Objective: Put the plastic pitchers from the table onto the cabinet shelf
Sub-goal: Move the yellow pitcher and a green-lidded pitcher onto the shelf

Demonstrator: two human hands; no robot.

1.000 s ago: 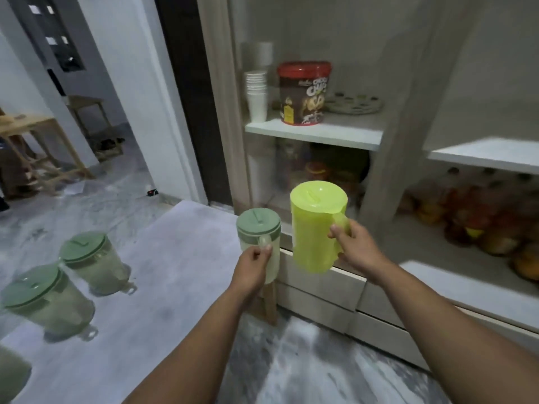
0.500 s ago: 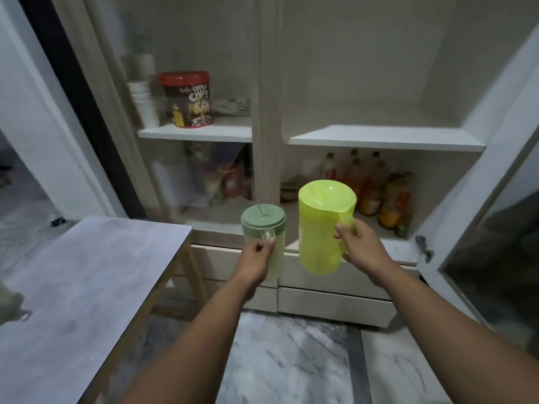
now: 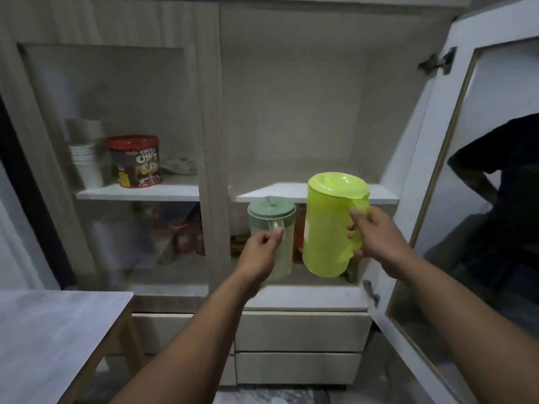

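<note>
With our left hand [image 3: 260, 252] gripping the pale green pitcher [image 3: 271, 225] by its handle and our right hand [image 3: 376, 236] gripping the tilted yellow-green pitcher [image 3: 331, 225], both held below the cabinet shelf [image 3: 291, 190], either could clip its front edge on lifting.

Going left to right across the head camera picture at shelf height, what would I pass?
Stack of white cups → red-lidded chocolate tub → pale green pitcher in the left hand → yellow-green pitcher in the right hand → open glass door.
</note>
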